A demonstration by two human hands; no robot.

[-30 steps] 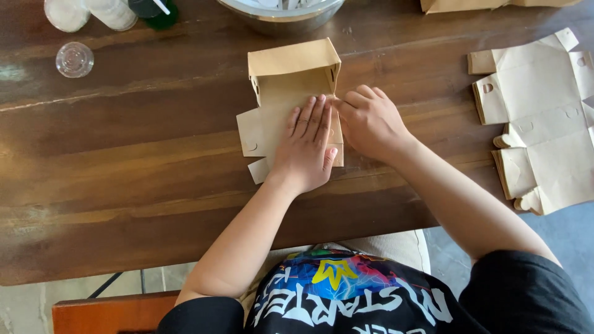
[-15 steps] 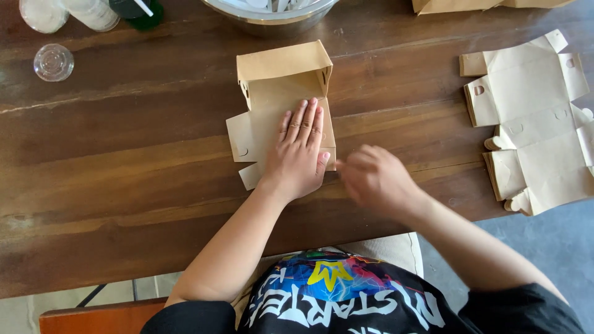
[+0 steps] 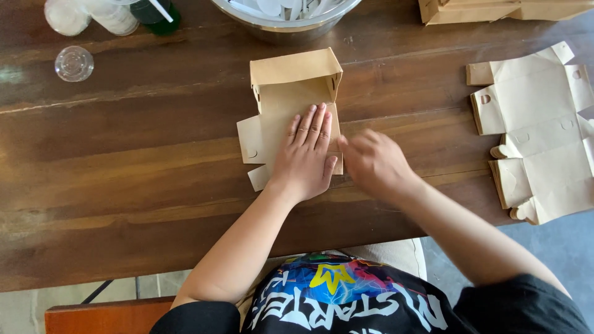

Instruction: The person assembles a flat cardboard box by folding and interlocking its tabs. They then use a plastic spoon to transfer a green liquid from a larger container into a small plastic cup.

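Head view: left hand [image 3: 304,158] lies spread flat on cardboard box [image 3: 291,99]; right hand's [image 3: 373,162] grip unclear.

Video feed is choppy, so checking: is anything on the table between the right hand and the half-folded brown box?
Nothing visible. The right hand is beside the box's near right edge, with only bare wooden table between them. The left hand lies flat on the box's bottom panel. The flat cardboard blanks lie far right.
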